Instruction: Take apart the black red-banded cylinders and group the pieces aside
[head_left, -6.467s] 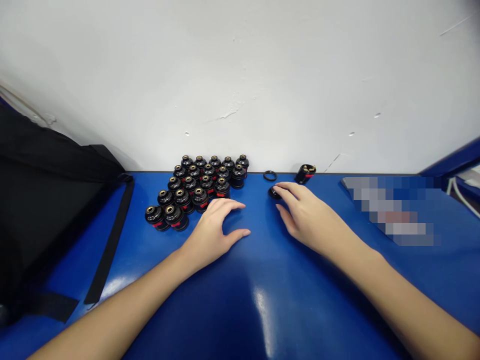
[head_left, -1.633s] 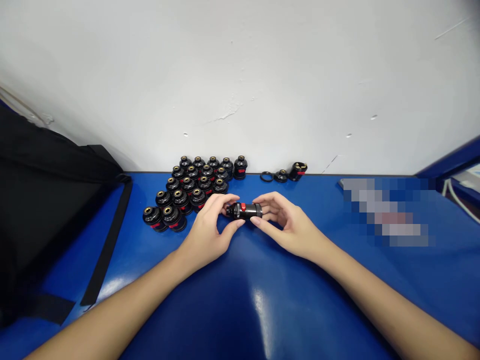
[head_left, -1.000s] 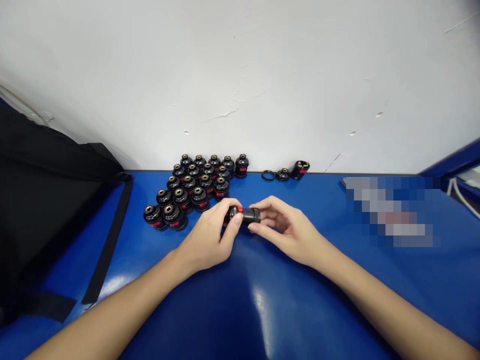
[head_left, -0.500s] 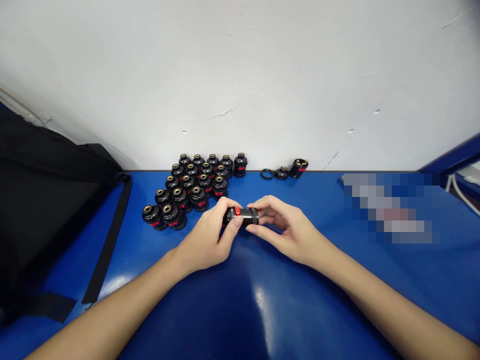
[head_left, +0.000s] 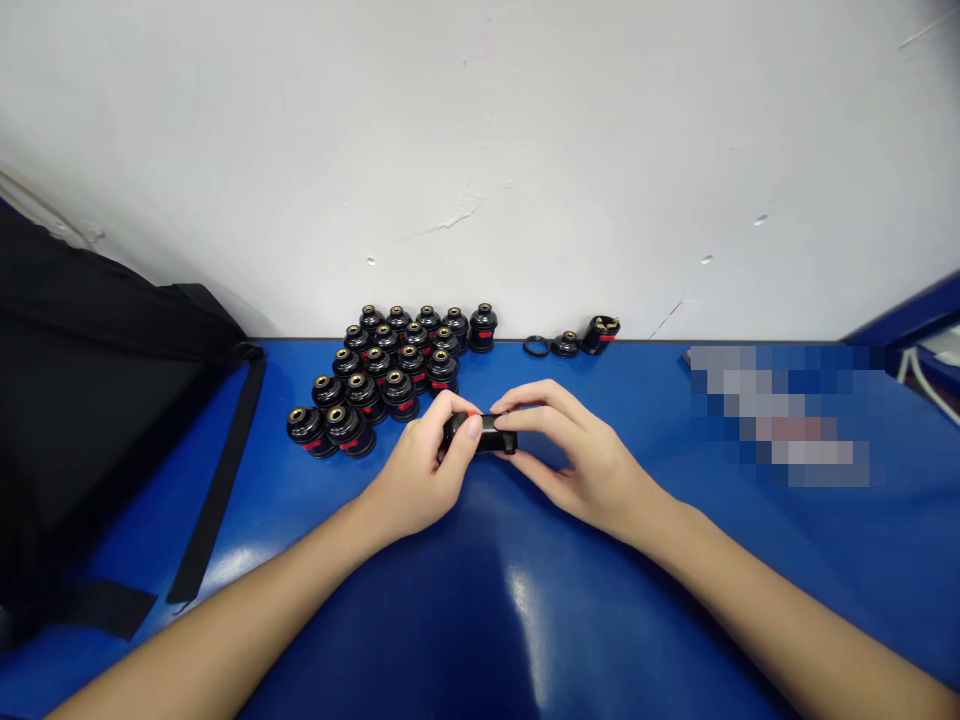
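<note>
My left hand (head_left: 427,455) grips the left end of a black cylindrical connector (head_left: 489,436), thumb on the near side and index finger over the top. The connector lies sideways just above the table, and a bit of red shows by the left fingertips. My right hand (head_left: 577,450) is closed around its other end, with fingertips on top and thumb underneath. A small step or notch is visible at the connector's right end. Its left end is hidden in my left hand.
Several similar black connectors (head_left: 364,395) with red marks stand upright in rows at back left. By the wall lie a black ring (head_left: 536,346), a domed cap (head_left: 565,344) and an open connector body (head_left: 601,336) with brass contacts. A black bag (head_left: 97,370) with straps occupies the left side.
The connector has turned in my hands: its ridged right end now looks smooth and notched, and less red shows. My right fingers have shifted onto its top.
</note>
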